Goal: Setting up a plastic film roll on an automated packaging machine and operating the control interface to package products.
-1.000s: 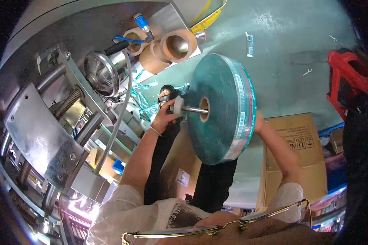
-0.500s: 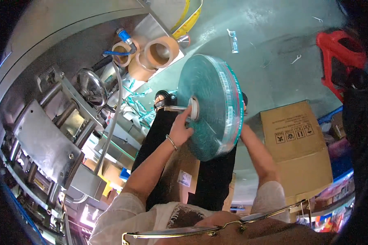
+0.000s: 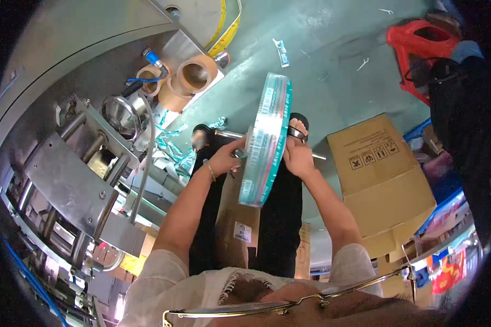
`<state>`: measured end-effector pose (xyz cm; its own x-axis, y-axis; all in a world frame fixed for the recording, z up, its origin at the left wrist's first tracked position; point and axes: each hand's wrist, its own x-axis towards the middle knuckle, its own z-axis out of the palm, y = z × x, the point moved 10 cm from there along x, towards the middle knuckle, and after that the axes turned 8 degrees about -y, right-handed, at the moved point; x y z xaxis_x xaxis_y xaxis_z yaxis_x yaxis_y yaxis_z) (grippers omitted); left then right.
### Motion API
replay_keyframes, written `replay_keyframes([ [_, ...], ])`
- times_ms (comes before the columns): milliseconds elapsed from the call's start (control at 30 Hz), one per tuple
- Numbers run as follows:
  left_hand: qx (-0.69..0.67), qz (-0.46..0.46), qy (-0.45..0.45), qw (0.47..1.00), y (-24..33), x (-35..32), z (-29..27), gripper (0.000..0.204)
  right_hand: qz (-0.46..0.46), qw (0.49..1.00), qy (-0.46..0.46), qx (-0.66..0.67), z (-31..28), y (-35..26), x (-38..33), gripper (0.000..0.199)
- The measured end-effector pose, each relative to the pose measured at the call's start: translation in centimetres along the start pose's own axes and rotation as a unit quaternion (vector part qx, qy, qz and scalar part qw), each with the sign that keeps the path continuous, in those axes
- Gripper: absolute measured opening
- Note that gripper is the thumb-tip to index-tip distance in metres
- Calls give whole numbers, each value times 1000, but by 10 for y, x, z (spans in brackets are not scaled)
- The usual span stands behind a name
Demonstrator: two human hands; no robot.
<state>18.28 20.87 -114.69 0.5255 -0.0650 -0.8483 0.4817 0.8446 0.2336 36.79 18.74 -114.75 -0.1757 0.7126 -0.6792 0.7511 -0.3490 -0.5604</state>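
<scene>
Between my two hands a large roll of printed teal plastic film [image 3: 267, 131] stands nearly edge-on, its striped rim toward me. A thin metal shaft [image 3: 319, 157] runs through its middle and sticks out on both sides. My left hand [image 3: 223, 160] is closed at the roll's left side by the hub, beside a small metal collar [image 3: 238, 153]. On the opposite side my right hand [image 3: 299, 158] is closed against the hub and shaft; some of its fingertips are hidden by the roll. The roll is held above my legs, in front of my feet.
A steel machine with rollers [image 3: 65, 174] and a handwheel [image 3: 123, 117] fills the left. Brown cardboard cores [image 3: 196, 75] lie by it, with teal film scraps [image 3: 172, 147] below. A carton [image 3: 379, 174] stands right, near a red plastic stool [image 3: 414, 49] and a dark-clothed person.
The roll has turned from showing its flat left face to nearly edge-on and shifted left. My right hand, mostly hidden before, now shows beside it. The view has shifted a little.
</scene>
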Motion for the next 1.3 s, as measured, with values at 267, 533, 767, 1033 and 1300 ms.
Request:
replay_keyframes([
  [267, 47, 58, -31, 997, -24, 19, 5, 79, -5, 1000, 13, 18, 16, -3, 16, 46],
  [533, 75, -28, -93, 992, -20, 14, 17, 94, 9, 997, -70, 24, 37, 8, 17, 68],
  [767, 223, 55, -73, 970, 8, 11, 30, 100, 2, 995, -93, 22, 34, 10, 27, 61],
  [1033, 133, 89, 446, 880, -83, -54, -97, 45, -65, 995, -59, 50, 28, 3, 15, 58],
  [1300, 78, 179, 467, 863, -64, 2, -135, 19, -26, 994, -101, 44, 43, 13, 9, 57],
])
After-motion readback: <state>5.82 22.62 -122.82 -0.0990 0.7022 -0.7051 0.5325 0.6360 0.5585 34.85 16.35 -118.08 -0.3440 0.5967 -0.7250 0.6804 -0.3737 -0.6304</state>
